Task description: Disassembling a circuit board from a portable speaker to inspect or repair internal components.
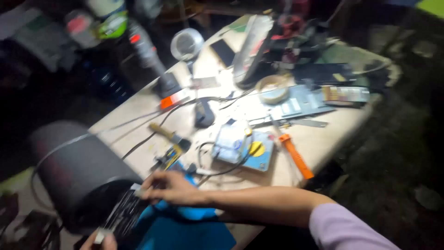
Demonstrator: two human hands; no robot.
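Harsh light floods the middle of the table [319, 143], glaring white; the surroundings sink into darkness, and motion blur smears everything.

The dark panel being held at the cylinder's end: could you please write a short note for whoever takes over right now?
Right hand: reaches across, fingers on the upper end of the dark panel.
Left hand: at the bottom edge, grips the panel's lower end.
Panel lies against the end of the black cylinder, above a blue cloth.
Screwdriver with orange handle and tape roll lie on the table.
Whether the panel is fastened cannot be told; the picture is blurred.
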